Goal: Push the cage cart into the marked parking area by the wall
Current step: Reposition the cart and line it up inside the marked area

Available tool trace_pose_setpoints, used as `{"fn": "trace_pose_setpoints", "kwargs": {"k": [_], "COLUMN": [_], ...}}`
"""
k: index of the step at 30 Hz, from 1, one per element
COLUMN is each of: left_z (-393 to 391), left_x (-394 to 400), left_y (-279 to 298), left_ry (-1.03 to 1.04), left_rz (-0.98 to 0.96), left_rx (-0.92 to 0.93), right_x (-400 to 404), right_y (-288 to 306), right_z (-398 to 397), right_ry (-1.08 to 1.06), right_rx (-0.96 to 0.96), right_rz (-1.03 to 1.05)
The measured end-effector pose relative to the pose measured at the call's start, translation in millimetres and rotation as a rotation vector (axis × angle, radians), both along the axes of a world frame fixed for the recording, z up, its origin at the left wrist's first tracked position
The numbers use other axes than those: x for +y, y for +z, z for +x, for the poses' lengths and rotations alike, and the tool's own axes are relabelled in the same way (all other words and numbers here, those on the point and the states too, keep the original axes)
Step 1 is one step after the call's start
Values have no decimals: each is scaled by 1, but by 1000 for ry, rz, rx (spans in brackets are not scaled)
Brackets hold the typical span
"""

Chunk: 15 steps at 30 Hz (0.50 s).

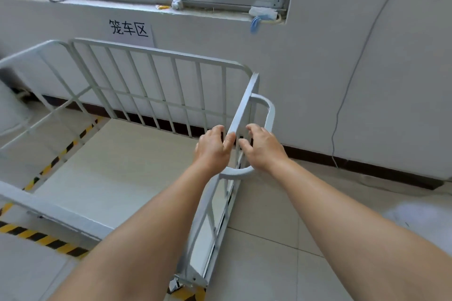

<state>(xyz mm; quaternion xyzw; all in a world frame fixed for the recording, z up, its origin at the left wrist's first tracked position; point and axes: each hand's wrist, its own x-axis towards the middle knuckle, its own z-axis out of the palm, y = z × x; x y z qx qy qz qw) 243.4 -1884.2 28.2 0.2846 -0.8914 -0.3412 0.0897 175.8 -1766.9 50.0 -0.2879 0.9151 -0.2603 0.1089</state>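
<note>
While the cage cart [156, 95] stands with its long barred side just beside the wall [342, 80], under the paper sign [129, 29], I judge it parked or very nearly so: yellow-and-black floor tape [44, 239] shows along its near and left edges and under the near right corner. My left hand [211, 149] and right hand [263, 146] sit on either side of the top rail of the end panel [241, 110], fingers half curled and spread, neither one closed around it; only my left fingertips [228, 140] appear to touch the rail. I take this as releasing, or as a light steadying contact, since the looped push handle [267, 115] beyond the panel is not gripped. A caster [176, 284] at the near corner rests at the tape. Surrounding items: a window sill [146, 8] carrying small debris and a blue strap [255, 23], and a cable [347, 95] hanging down the wall to the right, well apart from the cart. Nothing visible blocks the cart.
</note>
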Motion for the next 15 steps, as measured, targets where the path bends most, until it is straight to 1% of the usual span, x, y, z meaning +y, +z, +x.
{"fn": "trace_pose_setpoints", "kwargs": {"k": [4, 8, 15], "left_z": [-38, -67, -141], "left_x": [20, 33, 19], "left_y": [1, 0, -1], "left_ry": [103, 147, 187], "left_rz": [4, -4, -29], "left_rx": [-21, -36, -62], "right_x": [16, 23, 10], "right_y": [3, -1, -7], "right_z": [-51, -95, -181], "right_ry": [60, 91, 78], "right_rx": [-24, -61, -76], "right_rz": [-13, -33, -61]}}
